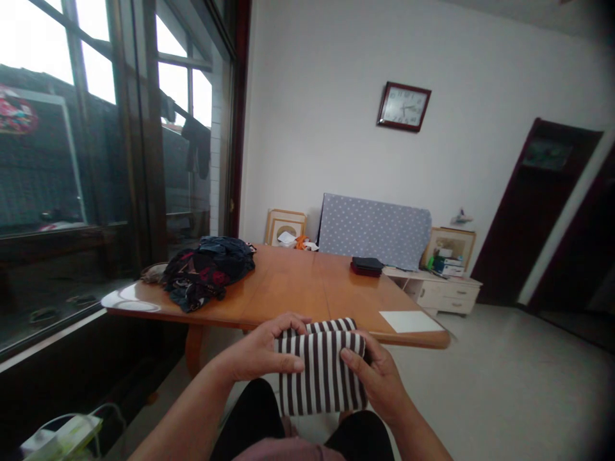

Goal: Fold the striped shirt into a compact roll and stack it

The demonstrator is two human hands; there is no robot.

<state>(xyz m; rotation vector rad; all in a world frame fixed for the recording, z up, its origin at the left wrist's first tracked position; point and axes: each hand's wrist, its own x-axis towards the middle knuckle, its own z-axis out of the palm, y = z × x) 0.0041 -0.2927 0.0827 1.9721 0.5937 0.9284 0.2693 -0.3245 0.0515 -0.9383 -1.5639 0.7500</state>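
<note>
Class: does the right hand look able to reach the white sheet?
Probably yes: the sheet lies just beyond the right hand, nothing between them, though that hand is holding the striped cloth.

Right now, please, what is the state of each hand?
Left hand: closed, holding a folded striped cloth.
Right hand: closed, holding the same cloth.

The left hand (264, 349) hides part of the striped cloth (321, 378).

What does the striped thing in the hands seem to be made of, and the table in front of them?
The striped cloth looks like a soft knit, perhaps cotton jersey, with a matte finish; it bends and folds softly. The tabletop looks like varnished wood, warm and grainy with glossy glare, though it could be veneer.
</note>
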